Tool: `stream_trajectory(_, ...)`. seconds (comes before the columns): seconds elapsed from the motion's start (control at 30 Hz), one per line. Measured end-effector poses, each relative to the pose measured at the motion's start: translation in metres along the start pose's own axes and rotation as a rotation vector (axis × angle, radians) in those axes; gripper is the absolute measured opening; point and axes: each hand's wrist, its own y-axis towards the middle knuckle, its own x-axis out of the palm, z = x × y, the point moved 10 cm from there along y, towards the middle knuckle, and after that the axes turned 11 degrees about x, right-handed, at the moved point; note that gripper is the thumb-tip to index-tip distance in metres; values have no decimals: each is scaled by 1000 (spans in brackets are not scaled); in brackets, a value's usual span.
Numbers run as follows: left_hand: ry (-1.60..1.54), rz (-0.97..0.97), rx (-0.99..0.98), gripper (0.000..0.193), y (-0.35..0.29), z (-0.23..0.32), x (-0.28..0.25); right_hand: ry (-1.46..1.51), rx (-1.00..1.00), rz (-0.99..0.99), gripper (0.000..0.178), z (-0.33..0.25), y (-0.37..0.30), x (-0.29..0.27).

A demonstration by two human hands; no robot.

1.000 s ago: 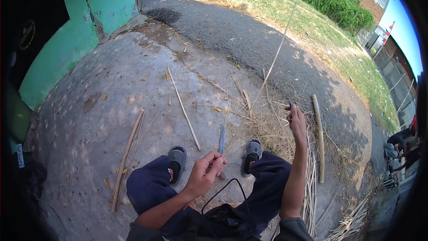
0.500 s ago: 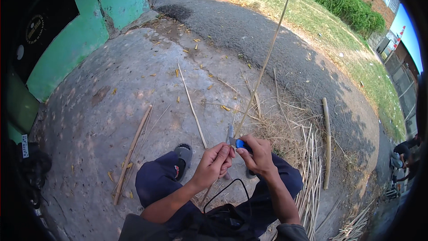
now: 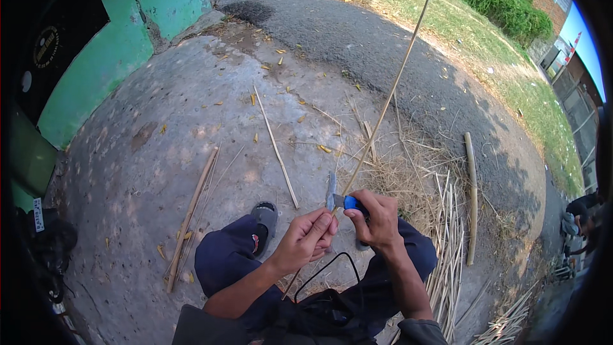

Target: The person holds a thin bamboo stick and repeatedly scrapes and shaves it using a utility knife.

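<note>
A long thin bamboo strip (image 3: 397, 76) slants up and away to the right from my hands. My left hand (image 3: 305, 236) pinches it near its lower part, and a short tail of it shows below the fingers. My right hand (image 3: 378, 220) grips a blue-handled cutter knife (image 3: 352, 202), thumb near the handle. Its blade lies against the strip just beyond my left fingertips. A flat grey blade-like piece (image 3: 331, 186) shows directly behind the knife; my hands hide most of it, so I cannot tell exactly what it is.
Split bamboo strips (image 3: 442, 268) lie piled right of my knee, near thin shavings (image 3: 408, 182). A bamboo pole (image 3: 471, 198) lies farther right, another stick (image 3: 191, 220) at left, and a single strip (image 3: 276, 147) ahead. A crouching person (image 3: 578, 217) is at far right; a green wall (image 3: 96, 83) stands left.
The bamboo strip's far end has swung to the right. My right hand and the cutter knife have shifted slightly right, while my left hand stays pinched on the strip.
</note>
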Motion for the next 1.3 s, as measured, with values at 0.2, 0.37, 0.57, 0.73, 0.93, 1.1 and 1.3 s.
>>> stream_trajectory(0.2, -21, -21, -30, 33, -4, 4, 2, -27, -25, 25, 28, -5, 3, -4)
stream_trajectory(0.37, -23, -64, -99, 30, -16, -7, 8, -8, 160, 226, 29, 26, 16, -39)
stream_trajectory(0.57, 31, -250, -147, 28, -43, -30, 24, 297, 410, 670, 43, 151, 36, -142)
stream_trajectory(0.73, -20, -197, -149, 30, -42, -18, 7, 837, 551, 633, 46, 164, 16, -139)
stream_trajectory(0.93, -116, 8, -154, 33, -22, -17, -20, 906, 477, -33, 60, 68, 24, -21)
stream_trajectory(1.1, 12, 9, -100, 33, -7, -17, -12, 795, 554, -13, 40, 50, 17, 3)
stream_trajectory(1.3, 141, 19, -36, 30, 5, -16, -5, 806, 720, 10, 27, 68, 11, 6)
